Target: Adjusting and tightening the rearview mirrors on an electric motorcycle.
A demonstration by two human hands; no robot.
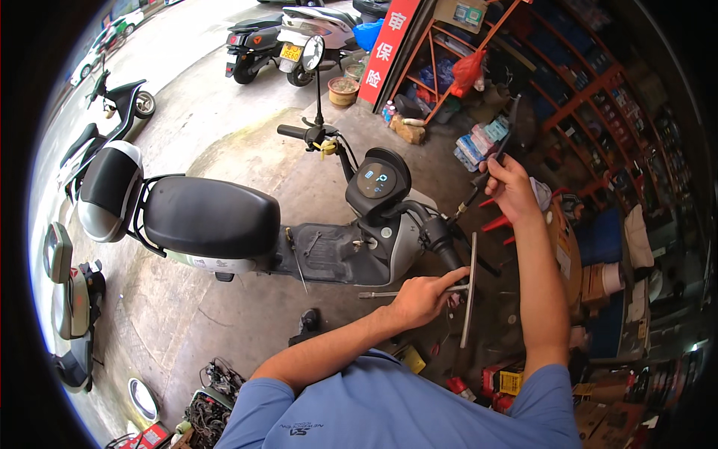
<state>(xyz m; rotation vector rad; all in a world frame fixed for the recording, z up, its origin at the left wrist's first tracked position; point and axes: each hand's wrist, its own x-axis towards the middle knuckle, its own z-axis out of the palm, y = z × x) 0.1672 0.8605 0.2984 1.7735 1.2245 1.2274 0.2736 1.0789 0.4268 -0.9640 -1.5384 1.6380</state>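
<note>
A grey and black electric scooter (202, 217) stands side-on before me, its round display (375, 180) lit. My left hand (425, 298) is closed around a metal T-handle wrench (472, 320) beside the right-hand handlebar grip (441, 241), index finger stretched toward the crossbar. Higher up, my right hand (509, 191) grips a dark stem with a slim black piece, apparently a mirror seen edge-on (511, 123), above that end of the handlebar; its lower joint is partly hidden. The other mirror (313, 54) stands upright at the far handlebar end.
Parked scooters (303, 37) line the back and left. Orange shelving (568, 112) with goods fills the right, near a red stool (493, 223) and boxes. A flower pot (342, 96) sits by the doorway. Tangled wires and parts (213, 396) lie at the lower left.
</note>
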